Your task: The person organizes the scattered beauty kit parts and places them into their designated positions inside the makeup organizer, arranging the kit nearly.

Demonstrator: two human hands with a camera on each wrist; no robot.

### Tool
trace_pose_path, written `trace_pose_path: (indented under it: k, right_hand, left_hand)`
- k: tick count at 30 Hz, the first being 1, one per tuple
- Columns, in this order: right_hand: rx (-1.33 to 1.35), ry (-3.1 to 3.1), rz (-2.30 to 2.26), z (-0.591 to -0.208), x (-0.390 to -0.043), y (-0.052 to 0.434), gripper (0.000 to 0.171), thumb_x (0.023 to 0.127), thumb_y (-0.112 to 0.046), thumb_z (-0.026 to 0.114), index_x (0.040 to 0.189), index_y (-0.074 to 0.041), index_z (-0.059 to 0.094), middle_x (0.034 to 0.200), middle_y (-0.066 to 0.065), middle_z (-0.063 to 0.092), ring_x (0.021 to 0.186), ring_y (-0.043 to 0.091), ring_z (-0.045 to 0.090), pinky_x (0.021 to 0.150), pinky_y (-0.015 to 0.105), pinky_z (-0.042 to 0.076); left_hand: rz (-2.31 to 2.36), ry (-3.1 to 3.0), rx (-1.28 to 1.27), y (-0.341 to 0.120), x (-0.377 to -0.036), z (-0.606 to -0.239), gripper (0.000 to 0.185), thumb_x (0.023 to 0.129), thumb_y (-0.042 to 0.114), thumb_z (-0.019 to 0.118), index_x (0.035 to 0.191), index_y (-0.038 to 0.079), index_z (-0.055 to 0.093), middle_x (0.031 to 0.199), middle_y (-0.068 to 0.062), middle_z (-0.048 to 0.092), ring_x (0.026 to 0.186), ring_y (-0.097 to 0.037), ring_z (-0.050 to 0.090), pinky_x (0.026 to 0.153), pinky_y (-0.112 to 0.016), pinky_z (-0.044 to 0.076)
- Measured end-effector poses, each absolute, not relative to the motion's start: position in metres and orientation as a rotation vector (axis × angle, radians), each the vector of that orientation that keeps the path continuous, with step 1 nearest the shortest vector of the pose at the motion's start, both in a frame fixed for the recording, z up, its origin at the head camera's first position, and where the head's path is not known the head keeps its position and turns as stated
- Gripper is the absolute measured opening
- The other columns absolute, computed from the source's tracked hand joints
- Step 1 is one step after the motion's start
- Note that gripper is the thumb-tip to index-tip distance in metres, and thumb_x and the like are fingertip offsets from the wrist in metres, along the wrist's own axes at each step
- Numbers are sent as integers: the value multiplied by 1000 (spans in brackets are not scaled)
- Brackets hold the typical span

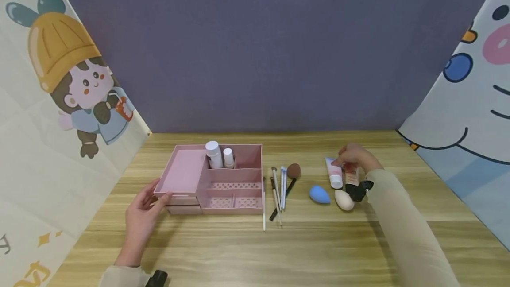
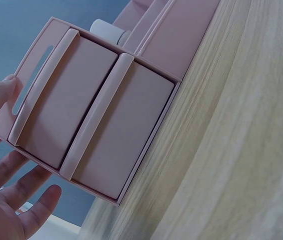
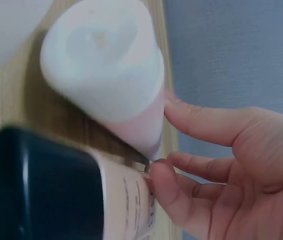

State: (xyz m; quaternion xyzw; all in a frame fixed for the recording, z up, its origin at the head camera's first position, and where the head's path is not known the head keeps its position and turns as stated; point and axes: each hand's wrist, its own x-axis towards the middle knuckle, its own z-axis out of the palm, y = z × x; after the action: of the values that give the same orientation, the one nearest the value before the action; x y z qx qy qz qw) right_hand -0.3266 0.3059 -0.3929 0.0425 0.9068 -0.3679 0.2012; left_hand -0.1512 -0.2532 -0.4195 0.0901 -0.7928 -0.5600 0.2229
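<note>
At the left front corner of a pink organizer, my left hand grips the edge. Its thumb lies by the slot above two drawers, with the other fingers along the side. Over on the right, my right hand pinches the far end of a white and pink squeeze tube between thumb and fingers. A beige foundation tube with a black cap lies beside it, close under the fingers. In the right wrist view, both tubes' caps face the camera.
A white-capped bottle and a smaller bottle stand in the organizer's back compartment. Several makeup brushes lie right of it. A blue sponge and a cream sponge lie in front of the tubes. A grey panel rises behind.
</note>
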Motion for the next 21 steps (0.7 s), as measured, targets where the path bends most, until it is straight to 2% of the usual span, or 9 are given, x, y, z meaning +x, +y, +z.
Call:
trace_pose_path:
  k: [6,10,13,17,19,21]
  right_hand:
    - [134,2504,-1044,-395,-330,303,69,85,-13,76,131,22,38,89,13,54,59,13,56,58,26,53]
    - [139,2476,-1103,-396,-331,300,77,83,-9,75,138,23,31,97,14,53,64,15,58,61,28,56]
    - [140,2471,-1122,-395,-331,298,63,83,-8,75,130,21,43,98,15,55,67,16,58,63,30,57]
    - [132,2467,-1123,-396,-332,297,56,84,-8,74,127,19,49,96,13,59,68,16,58,63,29,56]
    - [139,2462,-1126,-397,-334,298,65,85,-8,74,135,21,43,93,12,59,67,15,58,63,28,56]
    - [149,2464,-1132,-398,-336,299,68,86,-8,73,138,21,39,93,12,59,66,14,57,62,28,56]
  left_hand:
    - [-1537,-2219,275,-255,-152,-419,49,89,13,76,136,5,60,114,16,62,91,11,59,76,-8,48]
    - [-1530,-2231,290,-256,-152,-420,50,90,14,77,136,7,60,124,2,63,91,11,59,77,-8,48]
    - [-1528,-2226,276,-256,-151,-420,50,89,13,77,136,6,60,122,3,64,91,11,59,77,-8,48]
    - [-1529,-2225,258,-255,-151,-418,50,90,11,76,136,4,59,126,-5,64,90,12,58,77,-8,48]
    - [-1529,-2233,253,-255,-151,-418,50,90,12,75,136,3,59,131,-16,61,91,13,58,77,-8,48]
    - [-1532,-2233,250,-255,-151,-418,50,90,12,75,137,3,58,131,-18,60,91,13,58,77,-8,48]
